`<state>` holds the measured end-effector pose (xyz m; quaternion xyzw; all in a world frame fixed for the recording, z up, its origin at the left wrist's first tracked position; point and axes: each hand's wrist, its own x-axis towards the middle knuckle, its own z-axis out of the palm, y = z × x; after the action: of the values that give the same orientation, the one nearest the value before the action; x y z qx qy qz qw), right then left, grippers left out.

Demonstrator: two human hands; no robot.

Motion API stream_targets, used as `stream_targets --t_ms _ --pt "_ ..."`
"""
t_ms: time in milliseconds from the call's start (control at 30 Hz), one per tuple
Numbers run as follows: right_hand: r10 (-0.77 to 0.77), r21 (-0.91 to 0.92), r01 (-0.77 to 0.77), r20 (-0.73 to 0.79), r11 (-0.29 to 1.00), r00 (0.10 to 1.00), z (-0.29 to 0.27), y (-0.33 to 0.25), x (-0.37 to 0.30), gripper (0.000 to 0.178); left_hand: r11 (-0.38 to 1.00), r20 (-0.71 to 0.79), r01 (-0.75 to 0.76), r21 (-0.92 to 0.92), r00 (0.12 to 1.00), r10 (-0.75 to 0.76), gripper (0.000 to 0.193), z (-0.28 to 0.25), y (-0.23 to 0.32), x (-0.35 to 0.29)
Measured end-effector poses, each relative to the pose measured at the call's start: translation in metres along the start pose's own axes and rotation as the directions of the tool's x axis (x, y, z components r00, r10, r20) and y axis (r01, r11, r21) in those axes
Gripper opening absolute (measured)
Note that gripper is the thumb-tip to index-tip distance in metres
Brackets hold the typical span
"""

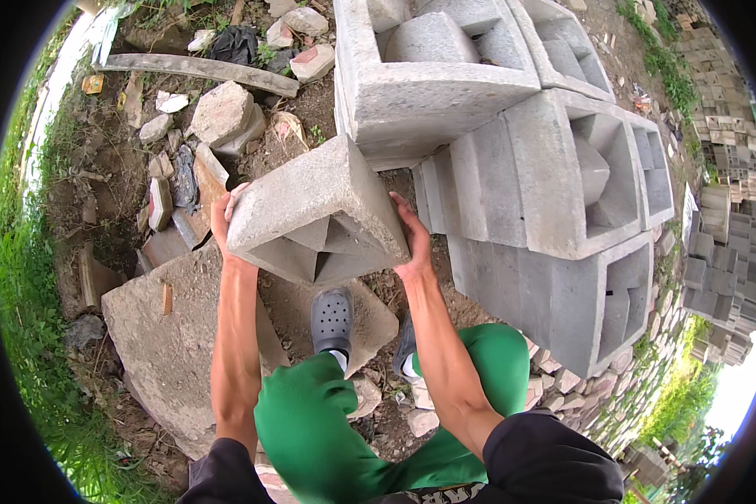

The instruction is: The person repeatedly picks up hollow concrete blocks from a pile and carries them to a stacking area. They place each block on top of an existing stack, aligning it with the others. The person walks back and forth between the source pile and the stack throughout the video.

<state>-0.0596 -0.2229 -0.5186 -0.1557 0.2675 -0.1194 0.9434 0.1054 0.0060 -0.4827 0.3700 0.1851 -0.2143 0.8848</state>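
Green grass lines the left edge of the frame, and beside it, at upper left, a weathered plank lies above broken stone pieces on bare soil. A broad concrete slab fills the lower left. The person's left hand is clamped on the left side of a hollow concrete block, which sits tilted near the centre of the frame, its divided opening facing the person. Below it, a grey perforated clog shows beneath green trousers. The right hand presses against the block's right side. From upper centre to right, larger hollow concrete blocks are piled up; further stacked blocks line the far right.
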Motion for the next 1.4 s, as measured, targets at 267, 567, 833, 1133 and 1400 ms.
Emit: stream_targets --t_ms 267,567,833,1133,1400 --pt "-0.061 -0.199 0.084 0.119 0.976 0.991 0.136 -0.128 -0.151 0.036 0.99 0.13 0.032 -0.137 0.991 -0.014 0.023 0.141 0.067 -0.122" --pt "-0.246 -0.153 0.208 -0.309 0.966 0.919 0.285 -0.234 -0.442 0.032 0.885 0.318 0.456 0.093 0.829 -0.461 0.022 0.342 0.135 -0.33" --pt "-0.538 0.476 0.742 -0.512 0.472 0.67 0.326 -0.19 -0.608 0.069 0.447 0.275 0.693 0.565 0.353 -0.894 0.024 0.441 0.104 -0.439" --pt "-0.55 0.232 0.973 -0.811 0.01 0.199 0.289 -0.106 -0.686 0.038 0.067 0.049 0.557 0.828 0.047 -0.998 0.03 0.477 0.048 -0.551" --pt "-0.581 0.174 0.983 -0.807 -0.062 0.106 0.232 -0.116 -0.778 0.033 -0.039 0.038 0.5 0.865 -0.142 -0.989 0.051 0.46 -0.034 -0.645"
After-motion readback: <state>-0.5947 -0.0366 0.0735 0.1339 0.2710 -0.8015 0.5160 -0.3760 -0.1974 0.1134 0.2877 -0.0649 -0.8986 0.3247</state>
